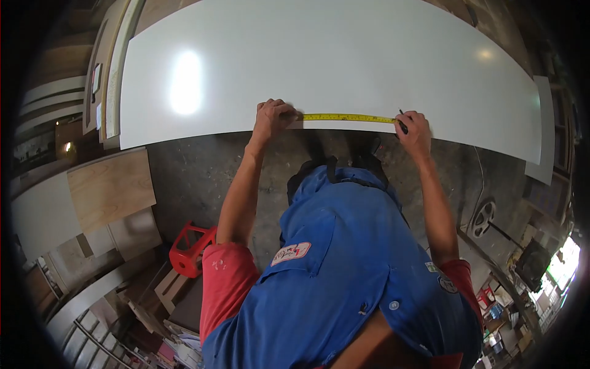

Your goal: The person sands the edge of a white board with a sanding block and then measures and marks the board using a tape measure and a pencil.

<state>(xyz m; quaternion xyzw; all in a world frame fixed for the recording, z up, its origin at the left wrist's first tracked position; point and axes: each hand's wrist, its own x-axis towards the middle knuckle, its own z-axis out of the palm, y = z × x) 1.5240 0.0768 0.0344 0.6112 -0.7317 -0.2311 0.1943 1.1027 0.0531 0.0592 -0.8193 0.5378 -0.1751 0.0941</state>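
Note:
A yellow tape measure (pixel 349 117) is stretched straight along the near edge of a large white board (pixel 344 58). My left hand (pixel 273 119) is closed on the tape's left end, its fingers low over the board. At the other end my right hand (pixel 415 132) grips the tape, with a small dark object (pixel 401 126) between thumb and fingers and a thin dark tip rising above them. I cannot tell whether this dark object is a pen or part of the tape's case. Both hands are right at the board's front edge.
Wood panels (pixel 112 186) stand on the left, near a red plastic stool (pixel 192 249) on the concrete floor (pixel 203 178). To the right are a spoked wheel (pixel 483 218) and a cable. More boards lean at the far left, beyond the white board's end.

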